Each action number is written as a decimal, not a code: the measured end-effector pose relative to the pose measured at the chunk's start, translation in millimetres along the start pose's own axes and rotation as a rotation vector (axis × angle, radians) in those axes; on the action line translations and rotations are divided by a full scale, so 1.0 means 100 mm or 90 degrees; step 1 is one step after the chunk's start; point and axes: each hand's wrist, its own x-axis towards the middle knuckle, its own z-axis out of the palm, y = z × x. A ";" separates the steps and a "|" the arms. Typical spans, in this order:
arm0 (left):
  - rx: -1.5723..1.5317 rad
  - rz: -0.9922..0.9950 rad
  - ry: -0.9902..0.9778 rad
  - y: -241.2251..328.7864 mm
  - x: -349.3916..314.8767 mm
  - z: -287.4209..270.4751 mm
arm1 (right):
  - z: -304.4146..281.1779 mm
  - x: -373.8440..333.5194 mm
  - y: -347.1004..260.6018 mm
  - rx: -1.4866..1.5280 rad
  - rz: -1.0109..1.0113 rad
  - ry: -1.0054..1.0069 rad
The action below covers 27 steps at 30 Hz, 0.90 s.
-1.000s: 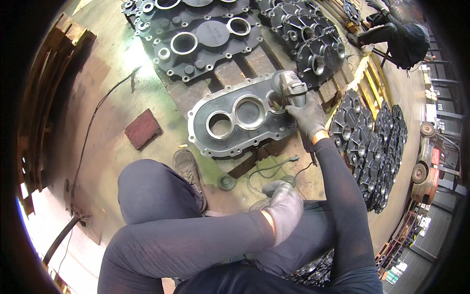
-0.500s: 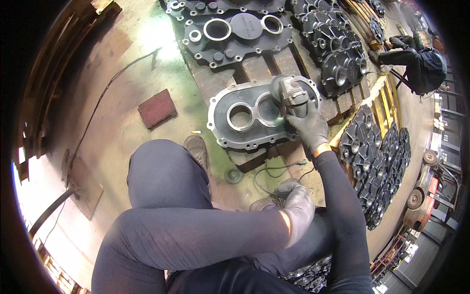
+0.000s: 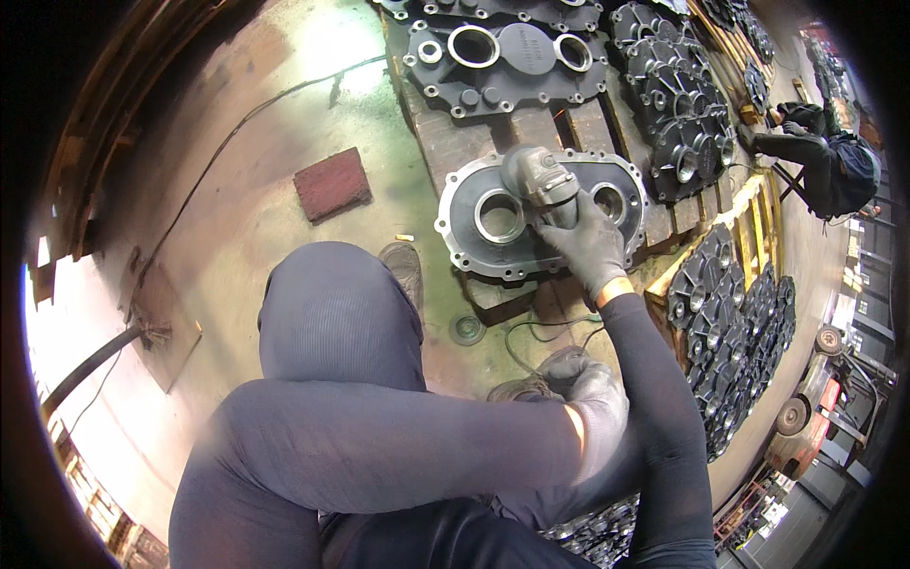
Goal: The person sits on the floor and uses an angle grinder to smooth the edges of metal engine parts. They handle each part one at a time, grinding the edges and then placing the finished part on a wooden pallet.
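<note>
My gloved right hand [image 3: 590, 248] is wrapped round the body of an angle grinder [image 3: 552, 184]. The grinder is over the middle of an oval cast metal cover [image 3: 464, 211], hiding part of it. This cover has a bright bolt-holed rim, a dark face and large round openings on either side of the tool. Whether the disc touches the metal cannot be made out. My left forearm lies across my bent leg. The gloved left hand [image 3: 597, 403] is closed beside my shoe [image 3: 521, 389], its fingers curled; anything inside them is hidden.
The cover lies on a wooden pallet [image 3: 441, 142] with another dark cover [image 3: 531, 81] behind it. More castings [image 3: 673, 114] are stacked at right. A dark red pad [image 3: 332, 185], a cable [image 3: 223, 147] and a round disc [image 3: 467, 329] lie on the floor. Another person [image 3: 839, 166] sits far right.
The grinder in my right hand has moved left along the cover, from its right end to its middle, uncovering the right opening. My view has shifted slightly; the left hand stays by the shoe.
</note>
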 end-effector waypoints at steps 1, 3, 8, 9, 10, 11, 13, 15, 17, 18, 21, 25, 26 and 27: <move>-0.028 0.011 -0.003 -0.03 -0.09 -0.08 | 0.02 -0.01 -0.06 -0.011 -0.011 0.010; -0.083 0.060 0.111 -0.08 -0.18 -0.03 | 0.03 -0.03 -0.16 -0.028 -0.029 0.001; -0.247 0.155 0.430 -0.05 -0.08 0.38 | 0.12 -0.04 -0.32 -0.016 -0.060 -0.036; -0.275 0.180 0.480 -0.03 -0.06 0.42 | 0.13 -0.05 -0.34 -0.019 -0.060 -0.042; -0.240 0.194 0.279 -0.14 -0.32 0.05 | 0.15 -0.08 -0.33 -0.021 -0.056 -0.050; -0.251 0.198 0.289 -0.13 -0.33 0.09 | 0.17 -0.09 -0.37 -0.022 -0.058 -0.057; -0.247 0.187 0.276 -0.13 -0.35 0.09 | 0.20 -0.16 -0.43 -0.023 -0.069 -0.056; -0.217 0.160 0.227 -0.14 -0.39 -0.02 | 0.21 -0.24 -0.49 -0.015 -0.067 -0.065; -0.224 0.157 0.378 0.02 0.01 0.20 | 0.17 -0.32 -0.56 -0.003 -0.050 -0.082; -0.226 0.150 0.452 0.09 0.23 0.34 | 0.15 -0.36 -0.62 0.007 -0.055 -0.093; -0.232 0.156 0.468 0.10 0.23 0.35 | 0.23 -0.47 -0.57 0.022 -0.065 -0.114; -0.168 0.139 0.378 0.02 -0.13 0.36 | 0.13 -0.67 -0.62 0.050 -0.048 -0.166; -0.134 0.111 0.460 0.08 -0.02 0.52 | 0.11 -0.72 -0.70 0.042 -0.036 -0.170; -0.146 0.121 0.439 0.09 -0.02 0.52 | 0.09 -0.79 -0.69 0.049 -0.024 -0.178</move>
